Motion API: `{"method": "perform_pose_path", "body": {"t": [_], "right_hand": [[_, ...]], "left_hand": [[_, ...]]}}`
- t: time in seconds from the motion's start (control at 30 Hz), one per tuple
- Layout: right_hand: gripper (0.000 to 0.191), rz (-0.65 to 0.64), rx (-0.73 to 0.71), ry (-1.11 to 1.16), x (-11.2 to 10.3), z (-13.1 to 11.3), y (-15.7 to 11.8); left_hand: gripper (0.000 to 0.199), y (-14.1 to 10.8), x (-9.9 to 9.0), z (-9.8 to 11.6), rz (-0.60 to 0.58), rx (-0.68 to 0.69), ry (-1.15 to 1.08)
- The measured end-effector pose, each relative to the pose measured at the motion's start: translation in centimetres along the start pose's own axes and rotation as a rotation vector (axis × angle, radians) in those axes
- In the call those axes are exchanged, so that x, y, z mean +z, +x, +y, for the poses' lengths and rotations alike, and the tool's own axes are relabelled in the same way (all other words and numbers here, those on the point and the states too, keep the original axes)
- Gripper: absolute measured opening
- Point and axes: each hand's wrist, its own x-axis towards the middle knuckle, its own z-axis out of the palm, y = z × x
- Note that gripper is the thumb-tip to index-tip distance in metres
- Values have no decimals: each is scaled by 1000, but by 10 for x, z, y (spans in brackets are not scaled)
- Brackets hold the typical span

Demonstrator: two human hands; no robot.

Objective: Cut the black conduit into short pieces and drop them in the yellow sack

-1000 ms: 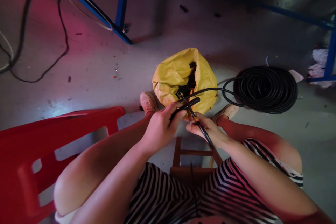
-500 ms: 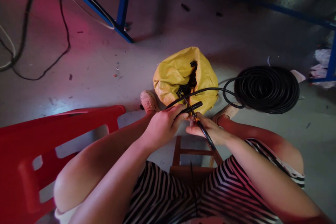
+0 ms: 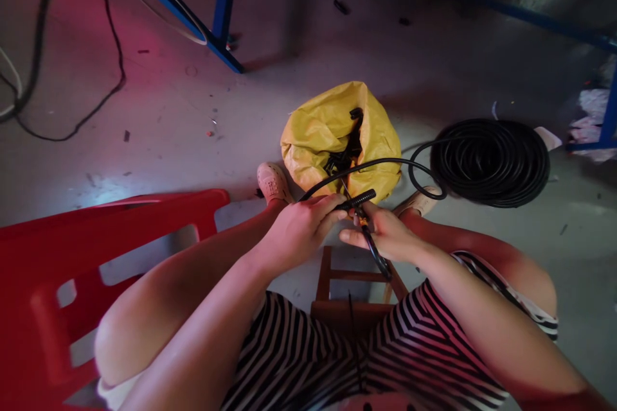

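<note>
My left hand [image 3: 303, 228] is closed around a black cable [image 3: 380, 160], with a ribbed black piece [image 3: 362, 198] sticking out past its fingertips. In my right hand [image 3: 388, 231] is a cutting tool [image 3: 376, 253] with black handles and a bit of orange near its pivot. The tool's head meets the ribbed piece from below; its jaws are mostly hidden. Just beyond both hands stands an open yellow bag [image 3: 318, 131] with short black pieces [image 3: 340, 159] inside. The cable runs right to a big black coil [image 3: 489, 164] on the floor.
A red plastic stool or chair [image 3: 116, 231] is at the left. Blue metal frame legs [image 3: 225, 0] stand ahead. A wooden stool [image 3: 354, 311] is beneath me, between my legs. Cables [image 3: 116, 51] and small scraps lie on the floor.
The tool in my right hand has shifted slightly and its handles look closer together. The ribbed piece has moved a little to the right. The view has shifted slightly.
</note>
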Motion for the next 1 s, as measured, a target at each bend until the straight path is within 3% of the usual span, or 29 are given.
{"method": "perform_pose_path", "body": {"t": [0.27, 0.47, 0.67, 1.0], "right_hand": [[52, 43, -16, 8, 3, 6, 0], [50, 57, -28, 30, 2, 8, 5], [54, 30, 116, -83, 4, 17, 16], [63, -47, 197, -48, 6, 25, 25]], "left_hand": [[33, 1, -3, -3, -14, -30, -155], [34, 7, 2, -6, 44, -155, -233], [27, 12, 14, -14, 89, -257, -269], [26, 12, 29, -18, 107, -357, -396]]}}
